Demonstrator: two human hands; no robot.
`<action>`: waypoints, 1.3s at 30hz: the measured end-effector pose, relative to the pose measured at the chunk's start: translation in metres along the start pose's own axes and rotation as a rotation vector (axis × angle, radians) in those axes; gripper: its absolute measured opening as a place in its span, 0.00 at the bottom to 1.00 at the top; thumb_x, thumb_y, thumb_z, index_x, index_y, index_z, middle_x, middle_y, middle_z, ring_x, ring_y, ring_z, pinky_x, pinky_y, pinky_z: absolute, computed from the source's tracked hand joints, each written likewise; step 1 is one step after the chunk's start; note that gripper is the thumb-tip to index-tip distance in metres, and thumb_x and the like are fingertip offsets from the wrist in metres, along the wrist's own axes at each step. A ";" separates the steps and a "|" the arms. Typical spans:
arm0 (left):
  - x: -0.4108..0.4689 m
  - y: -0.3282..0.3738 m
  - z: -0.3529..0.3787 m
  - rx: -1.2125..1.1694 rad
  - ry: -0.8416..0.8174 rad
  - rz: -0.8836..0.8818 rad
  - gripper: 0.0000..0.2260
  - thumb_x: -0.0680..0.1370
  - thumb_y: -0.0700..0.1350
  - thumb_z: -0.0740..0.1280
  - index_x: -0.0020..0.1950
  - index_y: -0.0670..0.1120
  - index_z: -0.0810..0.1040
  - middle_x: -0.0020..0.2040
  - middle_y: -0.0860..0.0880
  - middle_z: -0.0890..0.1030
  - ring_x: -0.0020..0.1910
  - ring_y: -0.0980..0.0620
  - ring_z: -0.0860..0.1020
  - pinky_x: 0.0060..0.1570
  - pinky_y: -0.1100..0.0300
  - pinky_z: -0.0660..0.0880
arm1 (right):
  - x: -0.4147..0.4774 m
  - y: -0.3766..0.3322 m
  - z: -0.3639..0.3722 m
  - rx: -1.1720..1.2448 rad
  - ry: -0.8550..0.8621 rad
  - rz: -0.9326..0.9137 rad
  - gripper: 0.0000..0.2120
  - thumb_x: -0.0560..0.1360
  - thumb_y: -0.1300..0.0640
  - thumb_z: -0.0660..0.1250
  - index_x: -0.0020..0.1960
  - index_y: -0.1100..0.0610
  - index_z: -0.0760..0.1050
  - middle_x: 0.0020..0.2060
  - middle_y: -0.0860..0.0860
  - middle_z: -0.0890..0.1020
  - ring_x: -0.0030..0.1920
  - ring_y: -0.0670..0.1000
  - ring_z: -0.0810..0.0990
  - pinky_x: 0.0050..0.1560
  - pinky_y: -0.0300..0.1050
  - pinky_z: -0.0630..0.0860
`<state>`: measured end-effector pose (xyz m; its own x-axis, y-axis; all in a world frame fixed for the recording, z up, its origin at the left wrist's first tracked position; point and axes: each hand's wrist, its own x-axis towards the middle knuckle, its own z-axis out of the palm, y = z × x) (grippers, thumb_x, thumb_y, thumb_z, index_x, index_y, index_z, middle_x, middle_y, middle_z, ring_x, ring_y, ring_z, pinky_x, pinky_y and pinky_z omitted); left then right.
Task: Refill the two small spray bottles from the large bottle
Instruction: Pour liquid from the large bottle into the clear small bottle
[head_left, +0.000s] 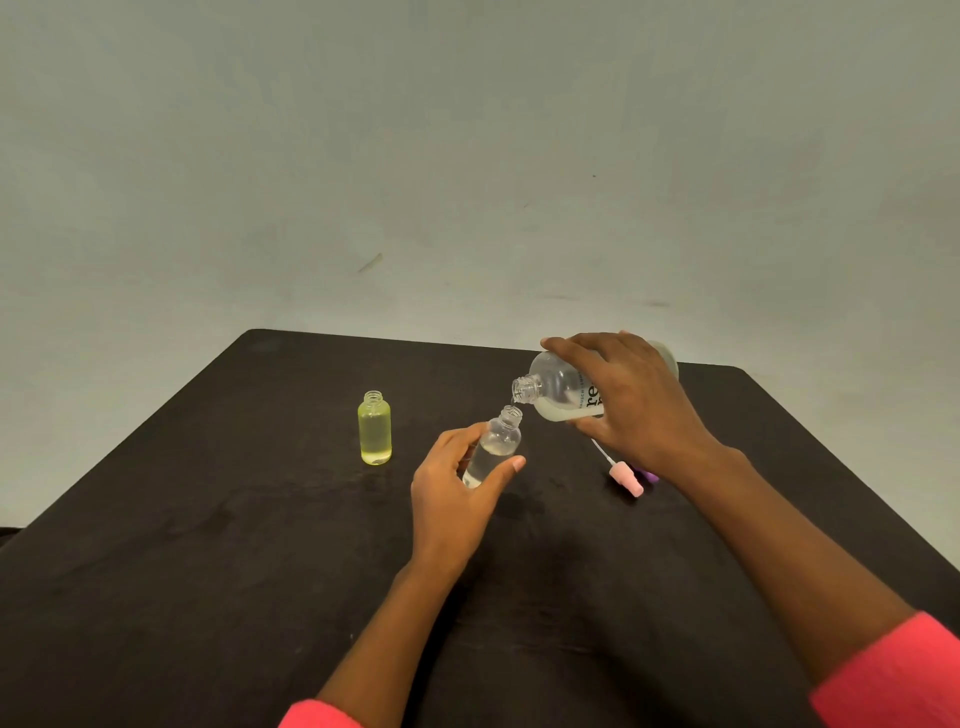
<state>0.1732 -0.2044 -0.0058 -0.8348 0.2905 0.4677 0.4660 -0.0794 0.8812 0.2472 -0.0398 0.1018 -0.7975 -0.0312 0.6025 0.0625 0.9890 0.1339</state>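
Bottle mouths nearly meet above the middle of the table (208, 571). The big bottle (558, 387) is tipped almost level, neck pointing left and slightly down, its open mouth just over the open mouth of the clear bottle (498, 441). Pale liquid pools along the big bottle's lower side.

The right hand (631, 400) sits palm down over the bottle's body, forearm stretched forward from the lower right. Its fingers curl across the top and the thumb props the underside in a full wrap-around grip.

The left hand (457, 488) extends from below and holds the clear bottle tilted, neck leaning right. The thumb presses the near side and the fingers curve round the far side. Clear liquid fills the bottle's lower part. Whether its base touches the table, or a stream runs between the mouths, I cannot tell.

The yellow bottle (374, 428) stands upright and uncapped on the table, left of the left hand and apart from it.

A pink sprayer (626, 477) lies near the right wrist, its thin tube pointing up-left. A purple cap (650, 475) just beside it is half hidden.

Pink sleeves (893, 670) cover both forearms at the lower edge.
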 end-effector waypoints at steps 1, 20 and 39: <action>0.000 0.000 0.000 0.000 -0.001 0.002 0.17 0.68 0.46 0.77 0.55 0.55 0.79 0.50 0.57 0.81 0.51 0.59 0.79 0.52 0.58 0.78 | 0.000 0.000 0.000 -0.002 0.002 0.001 0.38 0.57 0.60 0.79 0.66 0.53 0.72 0.53 0.54 0.80 0.52 0.58 0.78 0.56 0.53 0.71; 0.001 0.001 -0.001 0.008 0.002 0.007 0.18 0.68 0.46 0.77 0.52 0.62 0.76 0.50 0.58 0.81 0.51 0.60 0.79 0.52 0.59 0.78 | -0.001 -0.002 0.001 -0.016 0.023 -0.020 0.38 0.55 0.61 0.79 0.64 0.54 0.74 0.50 0.53 0.81 0.48 0.57 0.79 0.53 0.52 0.73; 0.000 0.001 -0.001 0.008 -0.002 -0.002 0.18 0.69 0.46 0.77 0.53 0.60 0.77 0.51 0.57 0.81 0.52 0.59 0.79 0.53 0.55 0.78 | -0.003 -0.001 0.003 -0.027 0.007 -0.013 0.38 0.56 0.59 0.80 0.65 0.54 0.73 0.52 0.54 0.80 0.51 0.57 0.79 0.55 0.53 0.72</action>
<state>0.1731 -0.2053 -0.0050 -0.8351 0.2924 0.4660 0.4670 -0.0709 0.8814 0.2479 -0.0403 0.0976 -0.7942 -0.0447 0.6060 0.0686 0.9843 0.1625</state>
